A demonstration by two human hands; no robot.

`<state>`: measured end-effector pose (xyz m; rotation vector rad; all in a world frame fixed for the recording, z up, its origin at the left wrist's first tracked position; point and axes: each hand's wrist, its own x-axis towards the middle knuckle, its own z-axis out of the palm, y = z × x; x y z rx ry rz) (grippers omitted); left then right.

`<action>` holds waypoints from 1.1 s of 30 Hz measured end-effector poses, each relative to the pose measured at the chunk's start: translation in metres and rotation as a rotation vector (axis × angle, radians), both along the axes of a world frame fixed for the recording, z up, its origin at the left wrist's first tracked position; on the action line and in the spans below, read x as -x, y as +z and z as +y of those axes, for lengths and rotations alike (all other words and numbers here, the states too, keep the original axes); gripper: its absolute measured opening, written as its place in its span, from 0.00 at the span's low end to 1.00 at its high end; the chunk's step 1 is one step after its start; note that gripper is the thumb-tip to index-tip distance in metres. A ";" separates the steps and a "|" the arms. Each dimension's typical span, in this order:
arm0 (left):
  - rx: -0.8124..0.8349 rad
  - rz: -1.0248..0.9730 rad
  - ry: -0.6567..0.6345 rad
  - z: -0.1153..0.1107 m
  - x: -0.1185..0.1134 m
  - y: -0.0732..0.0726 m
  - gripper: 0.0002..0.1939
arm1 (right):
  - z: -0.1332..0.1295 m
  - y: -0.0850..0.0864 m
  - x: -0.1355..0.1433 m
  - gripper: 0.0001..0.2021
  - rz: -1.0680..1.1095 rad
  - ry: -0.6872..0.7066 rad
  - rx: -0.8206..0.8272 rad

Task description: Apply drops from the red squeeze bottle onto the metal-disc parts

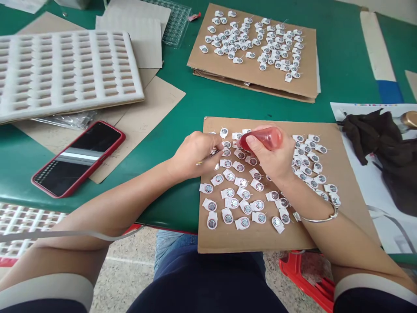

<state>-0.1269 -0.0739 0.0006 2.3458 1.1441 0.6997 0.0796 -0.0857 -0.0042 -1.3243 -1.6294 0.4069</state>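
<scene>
My right hand point(280, 160) is wrapped round a translucent red squeeze bottle point(269, 137), which lies tilted with its narrower end to the left. Closed fingers of my left hand point(194, 152) pinch a thin stick-like tool point(208, 158) with a yellowish end; its exact kind is unclear. Both hands are over the near cardboard sheet point(293, 239), at its upper left. Many small round silver discs on white tabs point(243, 223) are spread over this sheet, and some are hidden under my hands.
Behind is a cardboard stack point(221, 76) bearing more such discs. At the left are a white slotted tray point(68, 69) and a red-cased phone point(78, 158). On the right, a dark cloth point(387, 161) rests on white paper beside a small jar point(407, 121). A red stool point(306, 278) shows below.
</scene>
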 end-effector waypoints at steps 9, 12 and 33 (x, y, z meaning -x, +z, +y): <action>0.029 -0.001 0.038 0.001 -0.001 0.001 0.05 | -0.002 0.000 0.000 0.08 -0.021 0.023 -0.016; 0.036 0.001 0.035 0.001 -0.001 0.001 0.05 | -0.003 -0.001 0.000 0.09 -0.030 0.027 -0.015; 0.009 -0.022 0.015 0.003 0.000 -0.003 0.03 | -0.003 -0.003 -0.001 0.09 -0.009 0.034 -0.016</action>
